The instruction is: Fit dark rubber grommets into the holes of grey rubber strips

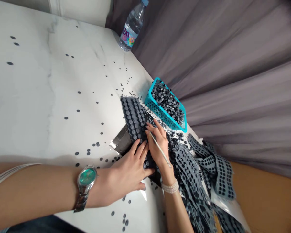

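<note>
My left hand (pixel 129 170), with a teal-faced watch on its wrist, lies flat with fingers stretched over the near end of a dark rubber sheet (pixel 133 116) studded with round caps. My right hand (pixel 158 142), wearing a pearl bracelet, is closed on a thin metal pick (pixel 160 149) whose tip rests on the sheet. The sheet lies on a dark metal plate (pixel 121 142) on the white marble table (pixel 38 97).
A turquoise basket (pixel 160 113) full of small dark rubber pieces stands just beyond the sheet. Punched-out sheets (pixel 203 168) with holes pile at the right. Small black dots are scattered over the table. A water bottle (pixel 132 27) stands at the far edge by a grey curtain.
</note>
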A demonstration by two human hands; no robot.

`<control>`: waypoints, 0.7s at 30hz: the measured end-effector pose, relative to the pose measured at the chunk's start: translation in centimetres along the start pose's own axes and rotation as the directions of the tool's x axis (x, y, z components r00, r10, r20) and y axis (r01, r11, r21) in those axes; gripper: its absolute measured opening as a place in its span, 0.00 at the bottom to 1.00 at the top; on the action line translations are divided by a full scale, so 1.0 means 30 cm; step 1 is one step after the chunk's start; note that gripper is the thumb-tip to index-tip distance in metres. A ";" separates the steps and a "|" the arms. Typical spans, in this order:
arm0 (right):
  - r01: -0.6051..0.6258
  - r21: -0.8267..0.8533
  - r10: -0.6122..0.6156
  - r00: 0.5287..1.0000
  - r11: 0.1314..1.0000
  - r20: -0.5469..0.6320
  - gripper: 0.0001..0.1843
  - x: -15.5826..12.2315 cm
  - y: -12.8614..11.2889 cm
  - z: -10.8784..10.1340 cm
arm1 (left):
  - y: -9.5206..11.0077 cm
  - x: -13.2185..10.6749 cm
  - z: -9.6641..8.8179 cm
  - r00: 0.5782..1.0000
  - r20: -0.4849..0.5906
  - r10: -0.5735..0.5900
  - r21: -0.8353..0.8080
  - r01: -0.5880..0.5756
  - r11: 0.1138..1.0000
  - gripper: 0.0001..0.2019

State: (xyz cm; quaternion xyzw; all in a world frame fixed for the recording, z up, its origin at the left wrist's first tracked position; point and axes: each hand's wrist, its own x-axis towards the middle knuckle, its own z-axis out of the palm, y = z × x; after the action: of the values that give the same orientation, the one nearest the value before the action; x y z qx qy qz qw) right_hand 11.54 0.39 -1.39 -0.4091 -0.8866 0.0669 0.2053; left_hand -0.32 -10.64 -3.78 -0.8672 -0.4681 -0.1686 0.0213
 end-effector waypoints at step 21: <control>-0.053 0.056 0.057 0.996 0.997 -0.066 0.11 0.032 0.014 -0.017 | 0.022 -0.006 0.020 0.999 -0.031 -0.031 -0.097 0.028 0.995 0.24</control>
State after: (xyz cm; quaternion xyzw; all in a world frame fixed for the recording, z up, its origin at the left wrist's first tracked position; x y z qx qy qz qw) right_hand 11.47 1.36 -0.74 -0.4296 -0.8654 0.0824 0.2443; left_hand 0.31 -11.04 -4.30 -0.8573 -0.4719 -0.2054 -0.0155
